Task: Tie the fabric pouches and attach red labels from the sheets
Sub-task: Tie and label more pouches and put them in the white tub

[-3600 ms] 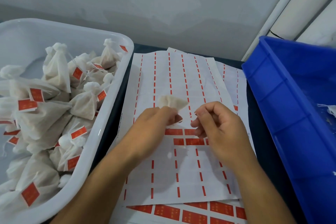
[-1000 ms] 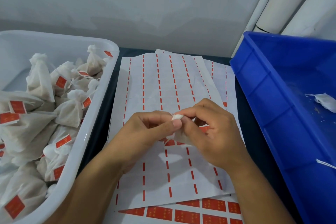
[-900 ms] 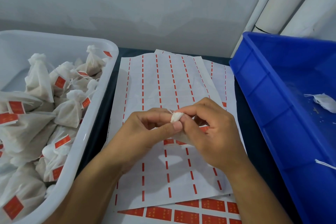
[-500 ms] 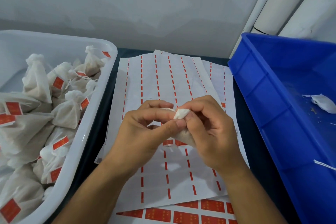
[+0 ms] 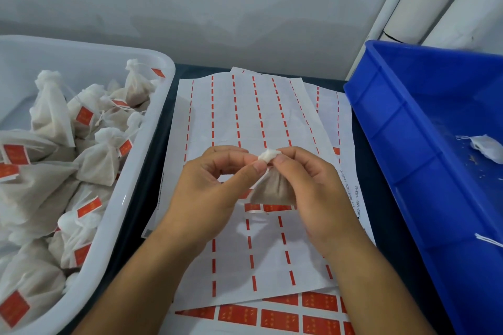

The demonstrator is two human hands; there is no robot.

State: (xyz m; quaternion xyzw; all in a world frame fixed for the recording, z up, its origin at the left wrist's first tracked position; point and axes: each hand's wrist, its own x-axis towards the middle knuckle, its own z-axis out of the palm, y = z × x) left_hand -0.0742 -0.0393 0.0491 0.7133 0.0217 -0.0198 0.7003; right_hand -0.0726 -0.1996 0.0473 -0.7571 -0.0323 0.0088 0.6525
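A small off-white fabric pouch (image 5: 273,187) hangs between my hands above the label sheet (image 5: 261,122). My left hand (image 5: 215,193) pinches its gathered white neck with thumb and forefinger. My right hand (image 5: 313,187) pinches the same neck from the right, its palm behind the pouch's body. The top sheet is mostly peeled, with a short row of red labels (image 5: 268,208) just below the pouch. A fuller sheet with red labels (image 5: 280,318) pokes out at the near edge.
A white tub (image 5: 128,198) on the left holds several tied pouches with red labels. A blue bin (image 5: 386,128) on the right holds one loose white pouch (image 5: 487,147) and stray strings. A grey wall stands behind the dark table.
Earlier my hands were apart, the left holding the pouch. They came together at its neck, then lifted it slightly, so the pouch's body now shows hanging below my fingers.
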